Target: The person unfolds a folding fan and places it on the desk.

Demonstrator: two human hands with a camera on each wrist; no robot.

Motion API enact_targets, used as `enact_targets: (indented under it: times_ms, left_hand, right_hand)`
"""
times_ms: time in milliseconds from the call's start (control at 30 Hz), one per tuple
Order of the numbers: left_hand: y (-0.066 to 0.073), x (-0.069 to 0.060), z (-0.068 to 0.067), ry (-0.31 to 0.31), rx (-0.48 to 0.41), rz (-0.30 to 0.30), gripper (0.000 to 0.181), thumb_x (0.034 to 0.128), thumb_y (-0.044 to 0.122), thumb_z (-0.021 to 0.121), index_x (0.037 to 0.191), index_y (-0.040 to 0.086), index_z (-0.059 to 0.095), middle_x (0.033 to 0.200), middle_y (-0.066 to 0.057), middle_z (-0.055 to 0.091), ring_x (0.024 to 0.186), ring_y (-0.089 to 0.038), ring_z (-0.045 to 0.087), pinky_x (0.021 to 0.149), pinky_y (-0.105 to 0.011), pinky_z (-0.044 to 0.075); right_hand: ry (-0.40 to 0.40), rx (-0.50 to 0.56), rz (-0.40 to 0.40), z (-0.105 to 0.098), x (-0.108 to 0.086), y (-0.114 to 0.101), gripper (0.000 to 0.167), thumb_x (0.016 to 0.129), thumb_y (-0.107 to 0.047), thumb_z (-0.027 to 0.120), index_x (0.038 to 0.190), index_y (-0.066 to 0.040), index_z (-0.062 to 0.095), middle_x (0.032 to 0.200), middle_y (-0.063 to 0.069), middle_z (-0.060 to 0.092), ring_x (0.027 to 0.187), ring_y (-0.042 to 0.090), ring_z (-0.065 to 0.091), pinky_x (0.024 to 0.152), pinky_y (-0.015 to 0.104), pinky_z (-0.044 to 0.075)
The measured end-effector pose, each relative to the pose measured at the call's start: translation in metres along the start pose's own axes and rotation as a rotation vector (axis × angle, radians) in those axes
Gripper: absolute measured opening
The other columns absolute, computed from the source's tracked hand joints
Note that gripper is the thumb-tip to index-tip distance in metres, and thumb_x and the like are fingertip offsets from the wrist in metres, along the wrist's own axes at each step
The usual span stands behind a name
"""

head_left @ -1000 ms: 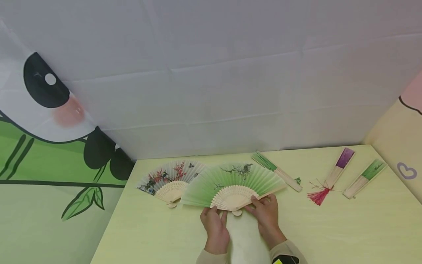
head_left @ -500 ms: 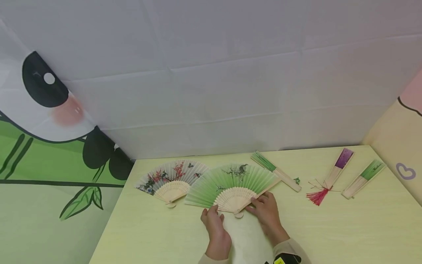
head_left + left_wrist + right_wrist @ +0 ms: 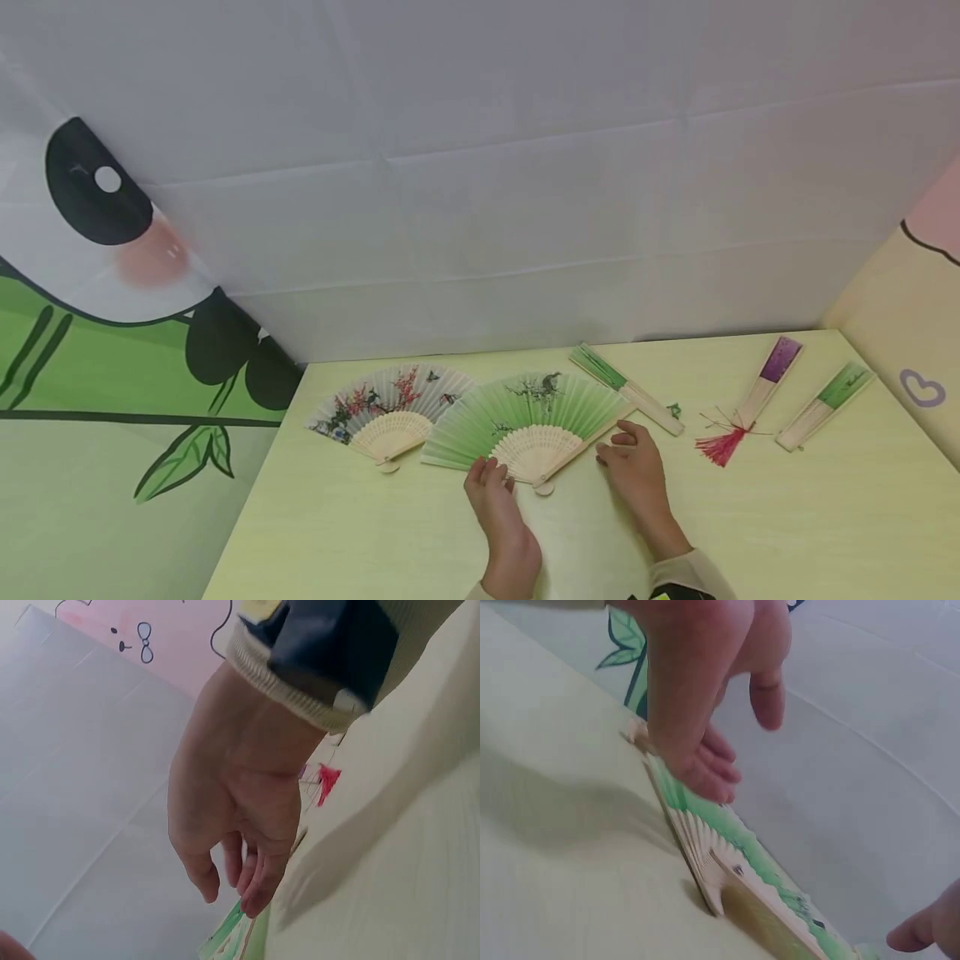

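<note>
The spread green paper fan [image 3: 525, 412] lies on the pale table [image 3: 360, 533]. The left hand [image 3: 501, 517], fingers relaxed and gripping nothing, overlaps its lower edge; contact is unclear. The right hand [image 3: 639, 472], loosely bent and holding nothing, is just beside its right guard stick. A spread floral fan [image 3: 397, 417] and a folded green fan [image 3: 630, 390] crowd its 2 sides. Farther right lie 2 more folded fans [image 3: 768, 379], 1 purple beside a red tassel [image 3: 725, 446]. Only the right wrist view shows pleats edge-on; only the left, a drawn bow [image 3: 145, 643].

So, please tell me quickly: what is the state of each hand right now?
Left hand: open, holding nothing, near the spread green fan.
Right hand: open, also holding nothing.
</note>
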State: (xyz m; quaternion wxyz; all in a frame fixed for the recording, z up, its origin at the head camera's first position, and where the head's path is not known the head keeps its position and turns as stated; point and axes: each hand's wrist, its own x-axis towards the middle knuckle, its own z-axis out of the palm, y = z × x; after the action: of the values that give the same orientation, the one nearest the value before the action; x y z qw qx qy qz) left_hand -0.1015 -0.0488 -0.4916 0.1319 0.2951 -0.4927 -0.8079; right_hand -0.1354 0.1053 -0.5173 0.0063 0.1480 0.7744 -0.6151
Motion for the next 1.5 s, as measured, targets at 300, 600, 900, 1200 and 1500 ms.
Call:
enact_targets:
  times_ms: [300,600,900,1200,1500]
  left_hand:
    - [-0.011,-0.015,0.02,-0.125,-0.016,0.007,0.044,0.106,0.007,0.042,0.148,-0.006,0.033,0.143,-0.023,0.046,0.13,-0.036,0.05,0.11,-0.045,0.043]
    - [-0.023,-0.025,0.04,-0.198,-0.031,-0.001,0.043,0.1072,0.011,0.043,0.147,-0.004,0.038,0.142,-0.021,0.05,0.129,-0.034,0.055,0.114,-0.047,0.043]
    - [-0.033,-0.033,0.066,-0.237,-0.041,-0.004,0.048,0.1018,0.008,0.051,0.146,-0.006,0.041,0.141,-0.023,0.055,0.125,-0.033,0.058,0.106,-0.042,0.047]
    - [-0.045,-0.033,0.082,-0.268,-0.007,-0.059,0.054,0.0952,0.006,0.056,0.146,-0.007,0.044,0.141,-0.024,0.056,0.125,-0.035,0.059,0.108,-0.048,0.047]
    - [-0.054,-0.031,0.09,-0.279,0.015,-0.069,0.053,0.0938,0.005,0.055,0.145,-0.008,0.045,0.14,-0.024,0.059,0.121,-0.035,0.061,0.108,-0.051,0.049]
  right_hand:
    - [0.091,-0.097,-0.134,-0.027,0.018,-0.002,0.045,0.103,-0.004,0.059,0.145,0.01,0.051,0.137,0.031,0.059,0.127,0.045,0.062,0.108,0.056,0.052]
    - [0.196,-0.127,-0.217,-0.043,0.034,0.001,0.041,0.1,0.004,0.059,0.139,0.014,0.054,0.135,0.036,0.061,0.127,0.05,0.061,0.109,0.058,0.05]
    - [0.202,-0.227,-0.302,-0.052,0.051,0.003,0.042,0.098,0.006,0.062,0.138,0.015,0.055,0.137,0.038,0.059,0.13,0.054,0.057,0.11,0.064,0.047]
    - [0.109,-0.409,-0.261,-0.056,0.073,0.005,0.047,0.099,0.002,0.06,0.144,0.012,0.054,0.14,0.039,0.057,0.13,0.055,0.056,0.105,0.066,0.049]
    - [0.04,-0.535,-0.283,-0.057,0.083,0.01,0.044,0.095,0.008,0.064,0.138,0.015,0.057,0.134,0.036,0.063,0.126,0.053,0.059,0.108,0.065,0.048]
